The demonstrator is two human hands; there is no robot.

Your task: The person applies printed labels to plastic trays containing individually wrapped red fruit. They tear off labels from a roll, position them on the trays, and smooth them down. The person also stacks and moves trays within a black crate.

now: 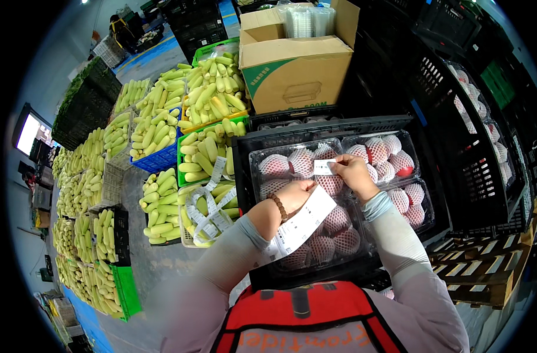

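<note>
My right hand (357,174) pinches a small white label (324,167) above a see-through plastic box (255,162) of red fruit in white foam nets. Just left of it, my left hand (291,199) is closed on a strip of white labels (301,228). That strip hangs down toward my left forearm and covers part of the nearer boxes. Several such fruit boxes (424,203) sit in a black crate (333,130) in front of me. A beaded bracelet (278,207) circles my left wrist.
A cardboard box (298,76) holding stacked plastic containers stands behind the crate. To the left are many crates of pale green, long vegetables (156,138), with a curled label strip (208,209) lying on one. Tall black crates (457,112) and a wooden pallet (480,267) are at right.
</note>
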